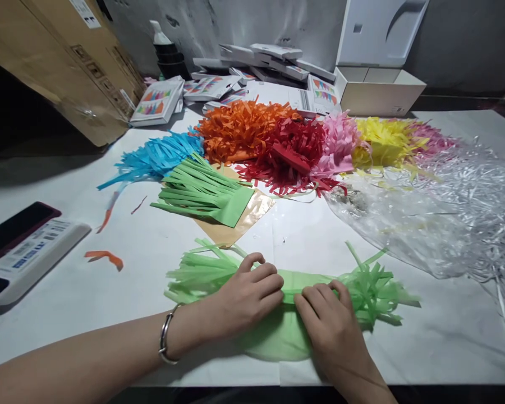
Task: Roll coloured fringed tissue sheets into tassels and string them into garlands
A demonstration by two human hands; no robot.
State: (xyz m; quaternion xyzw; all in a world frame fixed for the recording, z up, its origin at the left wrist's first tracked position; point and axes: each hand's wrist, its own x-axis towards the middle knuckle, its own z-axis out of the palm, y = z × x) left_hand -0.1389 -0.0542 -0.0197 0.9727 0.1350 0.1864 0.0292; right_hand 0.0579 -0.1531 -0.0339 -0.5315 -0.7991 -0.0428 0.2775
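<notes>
The green paper (284,339) lies on the table (143,244) close to the person; it marks the clock's centre, with twelve pointing away. Its left fringe (189,275) spreads toward nine o'clock, its right fringe (376,294) toward three. The left hand (248,289) and right hand (330,320) rest on its middle, side by side, their fingers bent and close together at a darker fold; whether they pinch it I cannot tell. A bracelet (167,335) circles the left wrist.

At eleven, a darker green bundle (206,193) lies on a brown sheet (249,217), with a blue bundle (160,154) beyond. Orange (244,129) and red bundles (294,154) sit at twelve, pink (340,140) and yellow bundles (385,140) toward one. Clear plastic (395,230) and silvery strands (483,207) lie at two. Between nine and ten are an orange scrap (109,258) and a phone (21,224) on a white box (46,249). Farther out, flat packs (214,87) are heaped at twelve, an open box (379,95) stands at one, and a carton (59,67) between ten and eleven.
</notes>
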